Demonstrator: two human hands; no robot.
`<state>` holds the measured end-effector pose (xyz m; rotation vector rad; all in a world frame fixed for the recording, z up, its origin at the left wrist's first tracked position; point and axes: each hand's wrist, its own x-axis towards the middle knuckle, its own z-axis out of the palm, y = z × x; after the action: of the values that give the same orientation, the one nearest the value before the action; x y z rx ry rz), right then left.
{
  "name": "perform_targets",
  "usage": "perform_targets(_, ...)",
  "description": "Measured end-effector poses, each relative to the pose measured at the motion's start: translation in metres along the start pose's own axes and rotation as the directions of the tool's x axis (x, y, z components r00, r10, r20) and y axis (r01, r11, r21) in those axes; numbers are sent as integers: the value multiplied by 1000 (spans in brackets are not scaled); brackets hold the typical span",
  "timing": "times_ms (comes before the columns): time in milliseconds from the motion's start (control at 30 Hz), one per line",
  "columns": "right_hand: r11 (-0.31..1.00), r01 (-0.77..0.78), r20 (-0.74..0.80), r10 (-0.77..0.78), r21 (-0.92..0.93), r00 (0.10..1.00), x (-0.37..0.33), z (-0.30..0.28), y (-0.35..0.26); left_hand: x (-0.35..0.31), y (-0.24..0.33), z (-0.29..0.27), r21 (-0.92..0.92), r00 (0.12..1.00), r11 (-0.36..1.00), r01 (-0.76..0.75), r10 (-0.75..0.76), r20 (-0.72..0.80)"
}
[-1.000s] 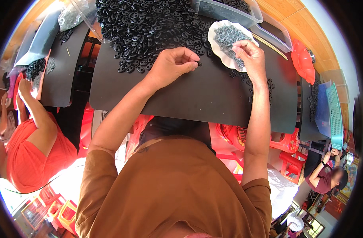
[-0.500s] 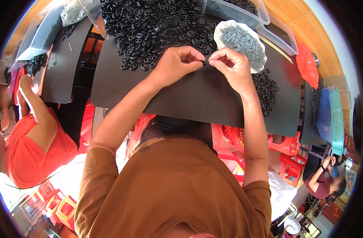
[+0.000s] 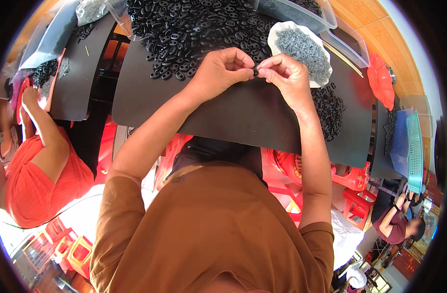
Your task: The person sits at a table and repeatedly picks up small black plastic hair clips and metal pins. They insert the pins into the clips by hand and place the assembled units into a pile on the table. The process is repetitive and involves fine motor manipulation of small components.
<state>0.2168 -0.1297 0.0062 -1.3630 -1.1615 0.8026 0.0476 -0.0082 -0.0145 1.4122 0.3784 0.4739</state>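
Observation:
Above the dark table (image 3: 223,117), my left hand (image 3: 217,73) pinches a small black plastic piece (image 3: 255,72) between thumb and fingertips. My right hand (image 3: 291,83) meets it from the other side, thumb and forefinger pressed together at the piece. Whatever else those right fingertips hold is too small to make out. Beyond my hands lies a large heap of black oval pieces with two holes (image 3: 199,29). A white scalloped dish (image 3: 272,36) full of small grey metal springs (image 3: 304,51) stands just behind my right hand. Smaller black pieces (image 3: 330,115) are piled beside my right forearm.
Clear plastic bins (image 3: 311,20) stand along the far edge. A red dish (image 3: 380,80) and a teal basket (image 3: 414,151) are at the right. On the left, a person in red (image 3: 47,166) works at another table (image 3: 74,88). Red stools (image 3: 358,207) stand around.
My fingertips have come together at the black piece, the right ones now touching it. The view has shifted slightly; the heap and dish stay on the table.

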Motion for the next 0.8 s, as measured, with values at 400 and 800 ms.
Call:
perform_targets(400,974,82,8,-82,-211,997,-3,2,-1,-1,-1,3,83,1000,997,1,-2,8)
perform_targets(800,897,147,28,-148,-417,989,-5,9,-15,-2,1,4,184,1000,983,-29,29,2)
